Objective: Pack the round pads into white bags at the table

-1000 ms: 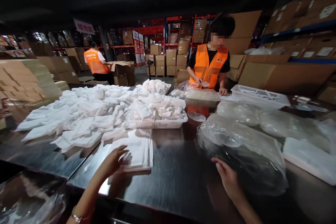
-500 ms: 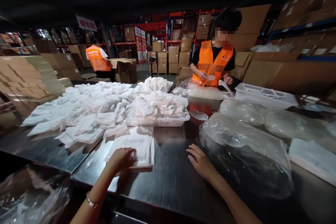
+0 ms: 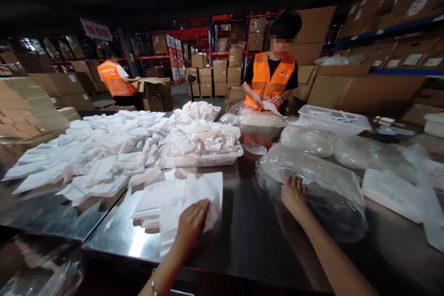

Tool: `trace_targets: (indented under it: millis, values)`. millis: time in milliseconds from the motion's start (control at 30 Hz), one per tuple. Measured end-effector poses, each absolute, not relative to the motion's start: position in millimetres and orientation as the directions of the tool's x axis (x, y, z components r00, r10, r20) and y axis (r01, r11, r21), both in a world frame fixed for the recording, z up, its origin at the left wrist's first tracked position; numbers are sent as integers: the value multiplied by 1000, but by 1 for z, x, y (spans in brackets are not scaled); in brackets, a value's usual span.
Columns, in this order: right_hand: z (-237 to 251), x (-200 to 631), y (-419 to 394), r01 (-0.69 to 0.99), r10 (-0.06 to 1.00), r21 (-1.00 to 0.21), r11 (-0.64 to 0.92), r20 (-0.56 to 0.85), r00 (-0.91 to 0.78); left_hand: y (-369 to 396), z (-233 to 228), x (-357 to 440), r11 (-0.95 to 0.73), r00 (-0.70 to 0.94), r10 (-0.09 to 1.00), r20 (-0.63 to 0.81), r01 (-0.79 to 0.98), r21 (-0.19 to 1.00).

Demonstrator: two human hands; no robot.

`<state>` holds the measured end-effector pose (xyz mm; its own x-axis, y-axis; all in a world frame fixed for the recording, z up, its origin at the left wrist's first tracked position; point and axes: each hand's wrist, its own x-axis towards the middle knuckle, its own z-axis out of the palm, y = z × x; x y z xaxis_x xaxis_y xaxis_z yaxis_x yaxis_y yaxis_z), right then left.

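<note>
One left hand (image 3: 193,219): out on the near side of the white basket (image 3: 222,161), right on the loose white bag (image 3: 173,219) — fingers close together, laid across its face; any pinch underneath is hidden, so I can't tell if it grips.
White bag: nearer than the basket, skewed over the flat stack (image 3: 147,201), its right corner poking out past the pile.
One right hand (image 3: 294,193): nearer than the basket and off to its right, up at the big clear bag (image 3: 319,166); fingers half-curled, slightly parted, no telling whether they hold the film or merely rest.
Clear disc (image 3: 255,148): flat on the bench (image 3: 243,240), just right of the basket.
Co-worker (image 3: 268,78): beyond the basket and to its right, orange vest (image 3: 256,74), both hands busy at something pale.
Thin white edges: sheets like these probably cling, so good form is one edge between thumb and fingers, the pile beneath kept square.
Slick clear film: likely slides easily — a light, steady touch suits it best.
</note>
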<state>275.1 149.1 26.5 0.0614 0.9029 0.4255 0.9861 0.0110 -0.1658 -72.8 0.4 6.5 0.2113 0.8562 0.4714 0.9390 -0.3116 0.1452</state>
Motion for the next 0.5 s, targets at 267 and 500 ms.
trace_targets:
  millis: [267, 500]
  values:
    - [33, 217, 115, 882, 874, -166, 442, 302, -381, 12, -1, -24, -359, 193, 707, 680, 927, 110]
    - [0, 130, 70, 475, 610, -479, 738, 173, -773, 19, 6, -33, -402, 196, 483, 853, 915, 18]
